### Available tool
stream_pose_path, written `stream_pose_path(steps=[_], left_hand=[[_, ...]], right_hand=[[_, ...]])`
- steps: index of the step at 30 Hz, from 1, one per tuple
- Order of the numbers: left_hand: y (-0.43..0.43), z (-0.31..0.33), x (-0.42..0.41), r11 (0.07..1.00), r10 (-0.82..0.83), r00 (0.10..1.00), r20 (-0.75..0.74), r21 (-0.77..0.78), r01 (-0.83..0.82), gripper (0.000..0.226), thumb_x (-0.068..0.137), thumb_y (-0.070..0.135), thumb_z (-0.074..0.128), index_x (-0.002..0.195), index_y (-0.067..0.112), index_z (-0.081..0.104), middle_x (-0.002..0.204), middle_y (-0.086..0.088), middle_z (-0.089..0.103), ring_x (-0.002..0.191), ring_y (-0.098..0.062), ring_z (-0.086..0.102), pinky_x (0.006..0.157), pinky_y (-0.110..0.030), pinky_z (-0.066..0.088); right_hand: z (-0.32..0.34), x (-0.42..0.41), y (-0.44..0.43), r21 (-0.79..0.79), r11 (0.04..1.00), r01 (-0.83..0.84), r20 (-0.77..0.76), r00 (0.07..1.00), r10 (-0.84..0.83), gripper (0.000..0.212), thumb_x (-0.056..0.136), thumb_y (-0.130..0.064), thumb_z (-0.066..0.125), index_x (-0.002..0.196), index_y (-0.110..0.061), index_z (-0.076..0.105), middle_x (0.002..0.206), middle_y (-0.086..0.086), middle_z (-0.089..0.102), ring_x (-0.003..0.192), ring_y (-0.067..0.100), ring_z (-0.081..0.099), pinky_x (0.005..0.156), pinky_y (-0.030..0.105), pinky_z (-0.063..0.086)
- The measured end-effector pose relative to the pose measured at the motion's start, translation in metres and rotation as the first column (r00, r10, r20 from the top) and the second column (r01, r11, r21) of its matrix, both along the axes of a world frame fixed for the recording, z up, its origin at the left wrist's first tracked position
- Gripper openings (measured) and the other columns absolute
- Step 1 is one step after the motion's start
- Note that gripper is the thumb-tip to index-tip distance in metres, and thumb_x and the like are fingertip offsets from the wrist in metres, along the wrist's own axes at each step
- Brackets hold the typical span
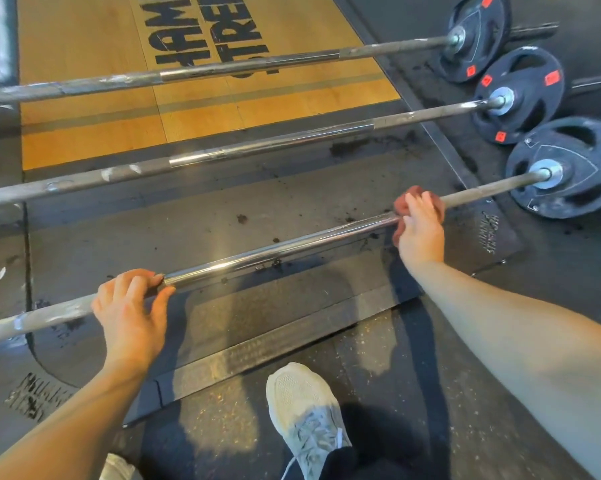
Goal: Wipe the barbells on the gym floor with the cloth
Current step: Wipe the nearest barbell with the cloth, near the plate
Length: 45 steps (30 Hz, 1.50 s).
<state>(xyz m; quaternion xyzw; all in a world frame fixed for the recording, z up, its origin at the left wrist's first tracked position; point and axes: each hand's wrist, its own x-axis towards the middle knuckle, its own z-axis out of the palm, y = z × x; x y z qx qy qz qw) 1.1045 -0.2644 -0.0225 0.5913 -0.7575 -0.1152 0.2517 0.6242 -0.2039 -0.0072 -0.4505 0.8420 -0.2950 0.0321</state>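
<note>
A gym is indicated: barbells (pixel 271 143) with black weight plates (pixel 565 168) are laid beyond the right hand (pixel 420 233), a lettered wooden lifting platform (pixel 84 46) is seen farther off, rubber flooring (pixel 396 393) beneath it

L grip (pixel 130 306) curled, R grip (pixel 421 230) clenched

**Readable text: partial platform lettering only**

Wooden platform (pixel 84 64) carries big black block lettering (pixel 188 36) in two lines, turned sideways to the camera and cut by the top frame edge. "AM" reads in the left line, "TRE" in the right one. The far barbell (pixel 222 65) crosses the near ends of both lines; a round mark shows half hidden under it. The worn pale print (pixel 487 233) on the black mat at right is unreadable. The second worn print (pixel 32 396) on the mat at lower left is unreadable too. Red labels (pixel 551 77) on the weight plates (pixel 534 109) are too small to read.
</note>
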Motion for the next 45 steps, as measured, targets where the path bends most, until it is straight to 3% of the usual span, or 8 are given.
stream_pose_path(steps=[4,9,14,19,24,29,35,45], left_hand=[[0.001,-0.001,0.000,1.000,-0.007,1.000,0.003,0.004,0.006,0.018,0.091,0.015,0.073,0.104,0.009,0.063,0.111,-0.010,0.061,0.103,-0.034,0.047,0.088,-0.046,0.032],[-0.002,0.001,0.000,1.000,-0.015,1.000,0.009,-0.026,0.016,0.016,0.088,0.013,0.076,0.099,0.008,0.065,0.105,-0.012,0.063,0.098,-0.036,0.049,0.085,-0.048,0.035],[-0.001,0.000,0.001,1.000,-0.004,1.000,0.006,-0.007,0.004,0.016,0.089,0.016,0.075,0.099,0.008,0.065,0.106,-0.011,0.063,0.098,-0.035,0.048,0.084,-0.046,0.033],[-0.003,-0.001,0.000,0.999,-0.021,1.000,-0.008,-0.034,0.021,0.016,0.089,0.016,0.075,0.098,0.008,0.065,0.106,-0.012,0.064,0.098,-0.035,0.049,0.084,-0.047,0.034],[-0.001,0.000,0.000,1.000,-0.004,1.000,-0.025,0.003,0.004,0.016,0.090,0.016,0.075,0.100,0.010,0.064,0.109,-0.010,0.062,0.101,-0.033,0.047,0.086,-0.046,0.032],[-0.001,0.001,0.000,1.000,-0.008,0.999,-0.031,0.019,0.008,0.016,0.090,0.017,0.074,0.101,0.011,0.064,0.109,-0.009,0.061,0.103,-0.031,0.046,0.088,-0.046,0.033],[0.000,0.002,0.000,0.999,0.002,0.999,-0.039,0.046,0.000,0.017,0.091,0.017,0.074,0.103,0.012,0.063,0.111,-0.008,0.060,0.104,-0.031,0.045,0.090,-0.047,0.033],[-0.001,0.004,-0.001,0.999,0.009,1.000,-0.024,0.051,-0.008,0.017,0.089,0.016,0.076,0.101,0.011,0.065,0.110,-0.009,0.062,0.103,-0.031,0.045,0.089,-0.053,0.035]], right_hand=[[0.006,0.024,0.000,-0.012,0.981,0.194,0.117,0.975,-0.192,0.044,0.096,0.007,0.047,0.137,-0.007,0.053,0.131,0.003,0.051,0.113,0.000,0.044,0.111,0.015,0.030],[-0.002,0.057,0.007,0.093,0.968,-0.233,-0.004,0.972,0.234,0.054,0.093,0.007,0.061,0.143,-0.009,0.051,0.144,0.007,0.050,0.136,0.023,0.046,0.120,0.040,0.036],[0.008,0.036,-0.006,0.248,0.963,0.104,0.014,0.994,-0.111,0.061,0.097,0.006,0.053,0.154,-0.012,0.041,0.163,0.010,0.033,0.154,0.025,0.024,0.121,0.039,0.027],[-0.003,0.068,0.007,0.119,0.907,-0.403,-0.003,0.914,0.406,0.052,0.103,-0.002,0.054,0.136,-0.042,0.057,0.143,-0.009,0.050,0.139,0.010,0.043,0.121,0.033,0.030],[0.000,0.036,-0.006,0.196,0.978,0.070,-0.025,0.997,-0.067,0.061,0.093,0.008,0.056,0.149,-0.014,0.046,0.152,0.009,0.043,0.147,0.029,0.035,0.119,0.039,0.031],[0.000,0.071,0.013,0.119,0.929,-0.351,0.003,0.935,0.354,0.056,0.095,0.003,0.060,0.147,-0.017,0.049,0.149,-0.010,0.043,0.143,0.017,0.039,0.122,0.034,0.031],[0.010,0.044,0.004,0.157,0.979,0.128,-0.092,0.989,-0.114,0.056,0.089,0.010,0.058,0.139,-0.013,0.048,0.140,0.006,0.044,0.136,0.026,0.042,0.114,0.047,0.043],[-0.010,0.135,0.013,0.066,0.871,-0.488,0.124,0.870,0.478,0.066,0.097,0.005,0.060,0.155,-0.018,0.042,0.165,-0.001,0.031,0.154,0.015,0.024,0.125,0.034,0.024]])
